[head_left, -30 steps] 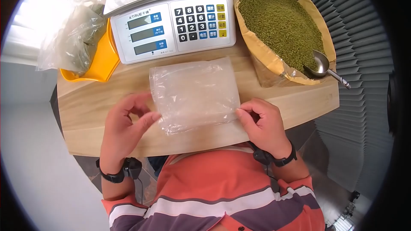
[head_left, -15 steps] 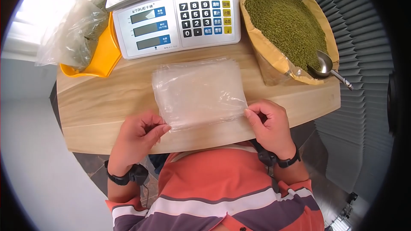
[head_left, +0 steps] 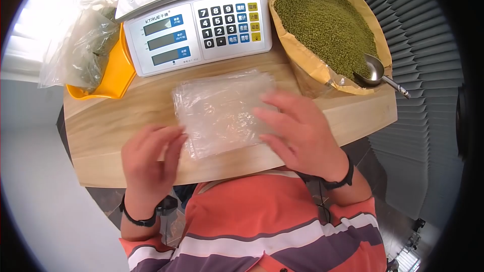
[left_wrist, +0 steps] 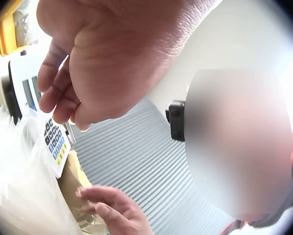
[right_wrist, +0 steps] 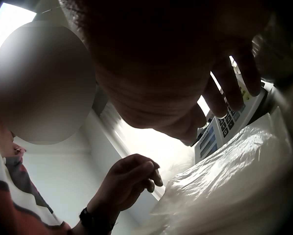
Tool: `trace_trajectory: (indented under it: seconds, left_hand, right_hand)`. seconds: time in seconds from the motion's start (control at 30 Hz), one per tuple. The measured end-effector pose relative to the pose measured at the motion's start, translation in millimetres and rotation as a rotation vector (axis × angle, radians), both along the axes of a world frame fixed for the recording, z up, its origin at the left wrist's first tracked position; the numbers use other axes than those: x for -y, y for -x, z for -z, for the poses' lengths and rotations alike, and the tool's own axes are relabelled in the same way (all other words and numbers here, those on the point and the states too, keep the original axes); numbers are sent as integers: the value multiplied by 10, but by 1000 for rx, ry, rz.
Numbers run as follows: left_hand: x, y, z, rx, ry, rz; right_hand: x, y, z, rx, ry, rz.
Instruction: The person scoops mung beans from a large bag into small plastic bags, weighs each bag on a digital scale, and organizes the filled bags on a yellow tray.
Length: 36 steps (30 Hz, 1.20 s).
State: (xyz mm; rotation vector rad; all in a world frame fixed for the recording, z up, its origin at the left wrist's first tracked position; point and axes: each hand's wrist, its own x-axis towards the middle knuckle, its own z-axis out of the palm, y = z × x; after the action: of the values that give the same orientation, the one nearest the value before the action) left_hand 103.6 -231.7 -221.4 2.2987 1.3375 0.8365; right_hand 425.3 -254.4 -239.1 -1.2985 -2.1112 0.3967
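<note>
A stack of clear plastic bags (head_left: 217,116) lies flat on the wooden table in the head view. My right hand (head_left: 305,133) is over its right side, fingers spread and blurred, holding nothing. At the left edge is my left hand (head_left: 151,158), its fingers loosely bent and the fingertips close to the plastic. The left wrist view shows the left hand (left_wrist: 107,58) large, with nothing between its fingers, and the bags (left_wrist: 24,171) below. Seen from the right wrist, the bags (right_wrist: 229,171) shine under the dark right hand (right_wrist: 161,73).
Behind the bags stands a white scale (head_left: 196,32) with a keypad and steel platform. On the right is a paper sack (head_left: 302,63) of green beans (head_left: 327,25) with a metal scoop (head_left: 375,70). At left, an orange tray (head_left: 121,70) holds a filled plastic bag (head_left: 83,50).
The right hand has let go of the bags' lower right corner and moved up and left over them, fingers spreading. The left hand has let go of the lower left corner and shifted slightly left.
</note>
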Motion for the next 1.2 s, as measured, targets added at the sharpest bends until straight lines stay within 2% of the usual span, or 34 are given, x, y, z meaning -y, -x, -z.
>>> trace_trajectory:
  seconds: [0.03, 0.07, 0.1, 0.13, 0.17, 0.2, 0.3, 0.63, 0.8, 0.87, 1.0, 1.03, 1.1, 1.2]
  left_hand:
    - [-59, -94, -18, 2, -3, -2]
    - [-124, -209, -39, -138, -79, 138]
    - [-166, -267, -53, -279, -155, 276]
    - [-185, -269, -28, -281, -157, 269]
    - [-201, -268, 39, -402, -76, 292]
    - [-212, -263, 114, -522, 8, 315]
    - [-262, -150, 345, -629, 51, 305]
    - [-280, -49, 423, -649, 120, 310]
    - [-293, -62, 418, -617, 149, 312]
    - [-287, -50, 415, -536, 153, 308]
    - [-275, 121, 340, -432, 150, 278]
    - [-304, 180, 289, -358, 107, 256]
    - [-395, 262, 192, -281, 53, 236]
    - [-588, 613, -21, -159, -163, -51]
  right_hand:
    - [-87, 63, 8, 81, 30, -95]
    - [-149, 102, 20, 162, 59, -194]
    - [-189, 117, 47, 163, 54, -200]
    - [-223, 132, 94, 247, 88, -212]
    - [-249, 142, 139, 331, 123, -223]
    - [-267, 136, 182, 330, 121, -226]
    - [-298, 89, 296, 422, 156, -214]
    - [-317, 92, 406, 426, 160, -220]
    - [-364, 50, 280, 422, 176, -292]
    - [-350, -21, 199, 334, 302, -255]
    - [-228, -208, 213, -9, 219, -195]
    - [-175, -222, 216, -14, 205, -213]
    - [-71, -283, 220, -142, 261, -85]
    - [37, -315, 264, -219, 298, 1]
